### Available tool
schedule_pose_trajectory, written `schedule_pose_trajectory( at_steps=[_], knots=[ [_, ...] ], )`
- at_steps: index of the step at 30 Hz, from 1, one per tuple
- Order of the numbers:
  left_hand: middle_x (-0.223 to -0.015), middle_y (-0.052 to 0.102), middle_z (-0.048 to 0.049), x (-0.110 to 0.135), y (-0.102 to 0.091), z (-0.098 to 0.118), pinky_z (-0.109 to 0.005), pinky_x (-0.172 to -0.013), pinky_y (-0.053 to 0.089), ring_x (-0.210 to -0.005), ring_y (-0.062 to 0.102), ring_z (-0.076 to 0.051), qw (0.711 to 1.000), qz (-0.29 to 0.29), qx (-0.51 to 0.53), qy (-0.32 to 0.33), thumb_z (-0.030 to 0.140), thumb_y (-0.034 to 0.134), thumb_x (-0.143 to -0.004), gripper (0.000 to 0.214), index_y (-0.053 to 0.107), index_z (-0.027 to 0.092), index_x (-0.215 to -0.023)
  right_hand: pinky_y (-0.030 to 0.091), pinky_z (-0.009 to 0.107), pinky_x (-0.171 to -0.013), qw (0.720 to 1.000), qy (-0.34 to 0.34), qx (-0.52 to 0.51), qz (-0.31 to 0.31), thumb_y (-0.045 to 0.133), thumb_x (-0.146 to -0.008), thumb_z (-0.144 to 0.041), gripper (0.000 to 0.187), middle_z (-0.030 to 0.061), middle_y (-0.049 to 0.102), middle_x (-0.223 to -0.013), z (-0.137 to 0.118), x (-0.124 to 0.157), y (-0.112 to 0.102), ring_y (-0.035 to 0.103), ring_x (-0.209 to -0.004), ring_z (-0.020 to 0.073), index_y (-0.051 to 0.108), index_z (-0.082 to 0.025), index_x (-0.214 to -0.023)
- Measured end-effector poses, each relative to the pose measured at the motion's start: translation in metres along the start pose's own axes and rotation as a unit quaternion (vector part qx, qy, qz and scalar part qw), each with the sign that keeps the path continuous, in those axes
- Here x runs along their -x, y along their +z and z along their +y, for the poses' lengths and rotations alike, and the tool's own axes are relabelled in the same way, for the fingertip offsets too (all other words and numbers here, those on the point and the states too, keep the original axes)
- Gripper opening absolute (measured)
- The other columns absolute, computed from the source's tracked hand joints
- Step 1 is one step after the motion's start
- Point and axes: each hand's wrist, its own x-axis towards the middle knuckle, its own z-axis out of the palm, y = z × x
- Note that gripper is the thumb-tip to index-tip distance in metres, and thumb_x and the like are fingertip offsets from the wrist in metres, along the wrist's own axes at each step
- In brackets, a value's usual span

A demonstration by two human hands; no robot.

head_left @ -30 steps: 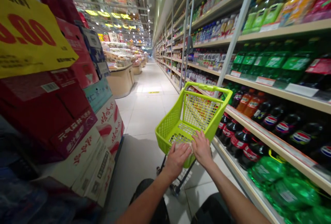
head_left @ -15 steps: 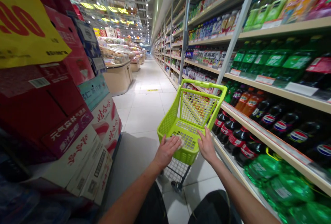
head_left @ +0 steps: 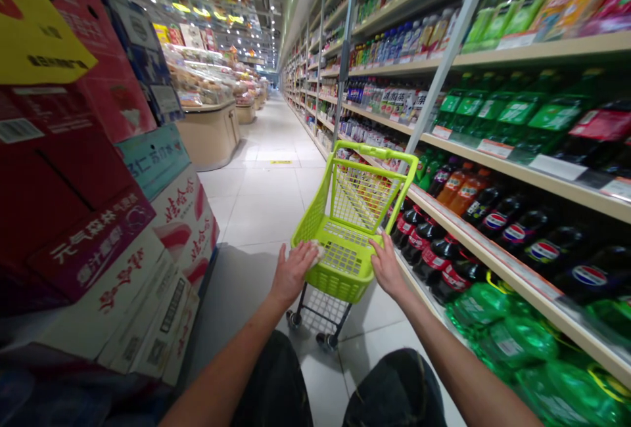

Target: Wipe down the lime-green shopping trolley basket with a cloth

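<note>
A small lime-green shopping cart (head_left: 311, 219) with an empty mesh basket stands in the aisle in front of me, its handle on the far side. My left hand (head_left: 292, 270) presses a white cloth (head_left: 317, 253) against the near left corner of the basket rim. My right hand (head_left: 386, 267) holds the near right corner of the rim, fingers pointing up along it. Both forearms reach out over my knees in dark trousers.
Shelves (head_left: 497, 257) of cola and green soft-drink bottles run close along the right. Stacked red and white cartons (head_left: 98, 243) with a yellow price sign (head_left: 34, 39) crowd the left. The white tiled aisle (head_left: 269, 190) runs ahead past a beige display counter (head_left: 210, 134).
My hands have slid apart from the middle of the near rim to its two corners, the left taking the cloth along. The cart sits a little farther away and more to the left.
</note>
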Motion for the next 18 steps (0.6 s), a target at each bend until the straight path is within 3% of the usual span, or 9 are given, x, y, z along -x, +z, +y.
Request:
schedule_pose_trajectory(
  at_steps=[4,10,15,18],
  knots=[
    [-0.128,0.047,-0.0128,0.001,0.003,-0.012,-0.054,-0.095,0.028,-0.120,0.041,-0.025,0.994,0.017,-0.025,-0.101,0.007,0.033,-0.081,0.042,0.051,0.023,-0.115,0.019,0.046,-0.106,1.000,0.011,0.002,-0.001,0.030,-0.079,-0.020,0.043,0.0072,0.016,-0.143,0.000,-0.001,0.001,0.008,-0.133,0.0240,0.051,-0.014,-0.117],
    [-0.126,0.050,-0.0076,0.005,0.009,0.011,-0.048,-0.102,0.023,-0.118,0.043,-0.018,0.998,0.018,0.034,0.056,0.006,0.034,-0.081,0.044,0.047,0.026,-0.119,0.017,0.043,-0.107,1.000,0.017,0.016,-0.010,0.029,-0.079,-0.021,0.044,0.0073,0.019,-0.142,0.001,-0.005,-0.001,0.011,-0.132,0.0224,0.051,-0.013,-0.116],
    [-0.135,0.039,-0.0108,0.000,0.008,-0.011,-0.057,-0.098,0.023,-0.126,0.031,-0.026,0.996,0.020,0.018,-0.080,0.004,0.037,-0.076,0.047,0.050,0.026,-0.116,0.018,0.045,-0.107,0.999,0.025,0.011,-0.017,0.031,-0.079,-0.021,0.044,0.0040,0.023,-0.141,0.004,-0.008,-0.001,0.010,-0.133,0.0217,0.050,-0.018,-0.118],
    [-0.135,0.040,-0.0097,-0.004,0.009,-0.020,-0.052,-0.096,0.031,-0.128,0.027,-0.026,0.994,-0.005,0.048,-0.097,0.004,0.040,-0.073,0.047,0.051,0.024,-0.115,0.019,0.045,-0.107,0.999,0.035,0.005,-0.016,0.031,-0.079,-0.021,0.043,0.0044,0.024,-0.141,0.003,-0.010,0.001,0.012,-0.132,0.0220,0.051,-0.018,-0.118]
  ],
)
